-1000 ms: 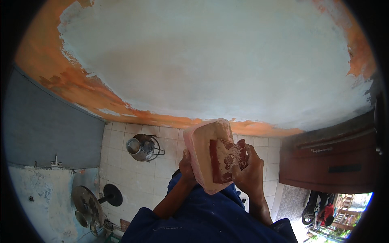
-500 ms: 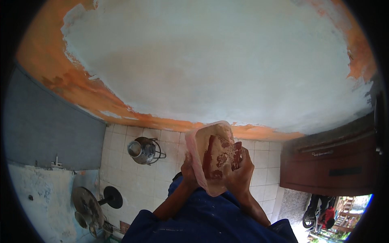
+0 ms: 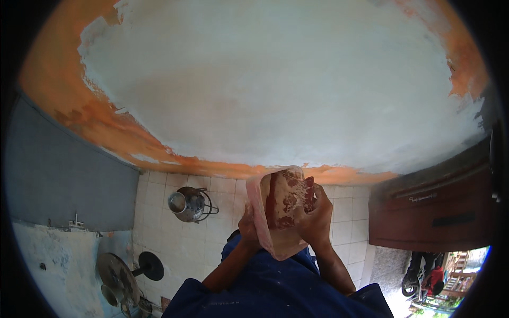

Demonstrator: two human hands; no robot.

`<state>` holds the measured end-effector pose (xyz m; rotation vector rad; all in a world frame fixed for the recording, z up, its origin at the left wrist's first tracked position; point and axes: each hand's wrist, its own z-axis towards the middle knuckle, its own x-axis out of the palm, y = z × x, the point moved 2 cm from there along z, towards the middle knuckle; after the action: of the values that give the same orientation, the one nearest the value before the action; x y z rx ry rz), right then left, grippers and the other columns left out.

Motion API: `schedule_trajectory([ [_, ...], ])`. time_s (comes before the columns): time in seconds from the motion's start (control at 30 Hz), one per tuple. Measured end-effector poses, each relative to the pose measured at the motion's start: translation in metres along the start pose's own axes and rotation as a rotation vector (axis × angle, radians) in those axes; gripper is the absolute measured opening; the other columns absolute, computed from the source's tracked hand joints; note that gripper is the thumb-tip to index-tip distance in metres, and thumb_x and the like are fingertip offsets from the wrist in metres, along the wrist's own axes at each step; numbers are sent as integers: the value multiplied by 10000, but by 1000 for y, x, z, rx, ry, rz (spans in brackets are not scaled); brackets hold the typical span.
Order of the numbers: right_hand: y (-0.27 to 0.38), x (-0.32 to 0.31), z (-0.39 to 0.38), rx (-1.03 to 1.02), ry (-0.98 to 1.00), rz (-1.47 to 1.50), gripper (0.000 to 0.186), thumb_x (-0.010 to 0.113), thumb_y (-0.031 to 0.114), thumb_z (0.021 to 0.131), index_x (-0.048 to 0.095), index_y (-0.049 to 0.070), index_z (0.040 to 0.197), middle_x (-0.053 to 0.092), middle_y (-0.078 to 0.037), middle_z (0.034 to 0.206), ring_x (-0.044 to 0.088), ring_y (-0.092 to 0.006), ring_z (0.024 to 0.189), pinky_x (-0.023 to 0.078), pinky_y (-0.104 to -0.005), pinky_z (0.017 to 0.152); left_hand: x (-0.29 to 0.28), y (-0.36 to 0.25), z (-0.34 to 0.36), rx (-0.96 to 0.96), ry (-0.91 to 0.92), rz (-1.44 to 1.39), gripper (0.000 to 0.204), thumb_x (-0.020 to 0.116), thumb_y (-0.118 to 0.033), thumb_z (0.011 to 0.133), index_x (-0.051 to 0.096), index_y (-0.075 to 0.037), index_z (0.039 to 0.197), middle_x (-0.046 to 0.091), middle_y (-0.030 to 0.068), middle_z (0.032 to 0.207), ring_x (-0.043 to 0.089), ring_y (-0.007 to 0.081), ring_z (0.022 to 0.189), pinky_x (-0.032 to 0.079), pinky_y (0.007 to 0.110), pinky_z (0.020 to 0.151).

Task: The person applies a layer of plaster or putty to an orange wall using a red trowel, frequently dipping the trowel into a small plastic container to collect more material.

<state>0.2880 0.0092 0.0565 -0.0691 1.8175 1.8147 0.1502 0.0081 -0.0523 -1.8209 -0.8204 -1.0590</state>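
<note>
A pinkish translucent plastic tub is tilted in front of my body. Wrapped against its left wall, my left hand holds it up. Over the tub's mouth lies a dark red flat tool, smeared with beige paste; its exact kind cannot be made out. My right hand is closed on the tool's right edge, the lower part of the hand at the tub's rim. The wall ahead carries a wide pale coat, bordered by ragged orange paint.
On the tiled floor at left stands a metal pot-like vessel by a dark wire stand. A pedestal fan is at lower left, below a grey panel. A dark red-brown cabinet-like piece is at right, near a bright opening.
The tool has shifted slightly within the tub, and less loose beige paste shows on its right side. The tub sits a little lower against the wall. Both hands keep their hold.
</note>
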Motion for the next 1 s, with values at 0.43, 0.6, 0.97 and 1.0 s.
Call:
schedule_trajectory([
  [0.43, -15, -31, 2, 329, 158, 769, 400, 562, 24, 805, 470, -125, 1165, 645, -190, 971, 675, -193, 793, 563, -266, 689, 6, 0, 6, -29, 24, -101, 577, 328, -481, 979, 399, -33, 1336, 527, 155, 1234, 541, 268, 1110, 448, 423, 968],
  [0.6, -28, -38, 6, 321, 175, 1098, 472, 596, 42, 799, 436, -106, 1218, 608, -177, 1072, 648, -199, 902, 543, -292, 788, 16, 1, 10, -67, 33, -118, 630, 323, -528, 961, 383, -44, 1359, 495, 166, 1290, 519, 300, 1155, 427, 436, 995],
  [0.97, -42, -50, 2, 302, 257, 1292, 584, 641, 57, 754, 402, -111, 1260, 586, -167, 1137, 619, -201, 986, 517, -297, 842, -4, 13, 16, -96, 129, -308, 622, 313, -540, 959, 407, -71, 1358, 486, 150, 1316, 494, 318, 1188, 395, 448, 1021],
  [1.0, -42, -49, -1, 314, 254, 1308, 590, 642, 56, 752, 399, -111, 1264, 586, -168, 1138, 618, -203, 990, 517, -300, 844, -7, 14, 16, -99, 126, -313, 622, 312, -539, 960, 408, -71, 1357, 486, 150, 1316, 493, 319, 1189, 394, 449, 1021],
])
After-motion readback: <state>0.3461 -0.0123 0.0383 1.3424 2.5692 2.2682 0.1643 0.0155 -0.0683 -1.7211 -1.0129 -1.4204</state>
